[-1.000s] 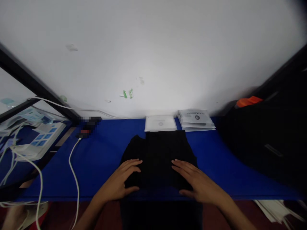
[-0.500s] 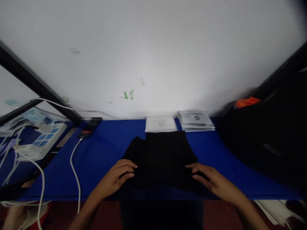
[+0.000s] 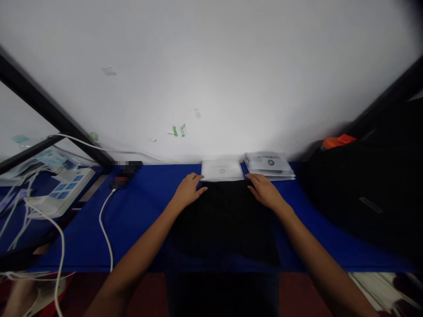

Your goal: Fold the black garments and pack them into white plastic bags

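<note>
A black cloth garment (image 3: 228, 220), perhaps shorts, lies spread on the blue-covered table (image 3: 142, 220) in front of me. At its far left corner is my left hand (image 3: 190, 190), fingers stretched forward and thumb apart, touching the cloth. My right hand (image 3: 264, 190) rests at the far right corner in much the same way, its fingers extended and its thumb separate. Just beyond the garment's far edge lies a white plastic packet (image 3: 222, 169). The dark folds hide the garment's details.
A stack of printed plastic bags (image 3: 271, 165) lies at the back right. A large black bag (image 3: 363, 189) fills the right side. On the left are a white cable (image 3: 105, 229), a blurred-out dark device (image 3: 124, 176) and a power strip (image 3: 66, 191). A white wall (image 3: 231, 88) rises behind.
Both hands have moved away from me, from the garment's sides near the front to its far corners. The garment's near part looks flatter and more spread out.
</note>
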Demonstrator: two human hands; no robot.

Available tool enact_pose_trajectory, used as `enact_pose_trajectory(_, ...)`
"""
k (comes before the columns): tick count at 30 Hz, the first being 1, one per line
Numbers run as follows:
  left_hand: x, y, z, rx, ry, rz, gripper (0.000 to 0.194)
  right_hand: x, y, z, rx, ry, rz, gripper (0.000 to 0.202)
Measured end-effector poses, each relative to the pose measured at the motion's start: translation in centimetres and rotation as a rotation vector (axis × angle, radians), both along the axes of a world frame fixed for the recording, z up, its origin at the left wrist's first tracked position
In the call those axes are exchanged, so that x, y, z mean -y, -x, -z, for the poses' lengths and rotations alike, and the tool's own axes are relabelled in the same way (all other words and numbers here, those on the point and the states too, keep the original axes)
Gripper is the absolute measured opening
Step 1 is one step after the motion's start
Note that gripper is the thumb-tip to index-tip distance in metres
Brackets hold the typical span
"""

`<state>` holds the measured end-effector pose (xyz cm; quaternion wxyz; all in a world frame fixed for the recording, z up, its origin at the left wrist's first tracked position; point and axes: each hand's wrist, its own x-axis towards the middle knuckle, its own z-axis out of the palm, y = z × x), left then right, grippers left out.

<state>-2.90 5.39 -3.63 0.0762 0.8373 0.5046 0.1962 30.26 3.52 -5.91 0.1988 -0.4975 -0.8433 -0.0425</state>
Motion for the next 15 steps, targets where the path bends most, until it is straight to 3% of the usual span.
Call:
enact_pose_trajectory(5, -0.2, -0.9, -0.4, 0.022, -0.019, 0.081, 0.009, -0.4, 0.0, -0.4, 0.025, -0.028, -0.002, 0.03)
enact_pose_trajectory(12, 2.6, -0.3, -1.8, 0.242, -0.072, 0.245, 0.009, 0.8, -0.7, -0.7, -0.074, -0.027, -0.029, 0.037)
enact_pose_trajectory(15, 3.5, 0.1, -1.8, 0.295, -0.069, 0.298, 0.011, 0.9, -0.9, -0.7, -0.149, 0.03, -0.072, 0.02)
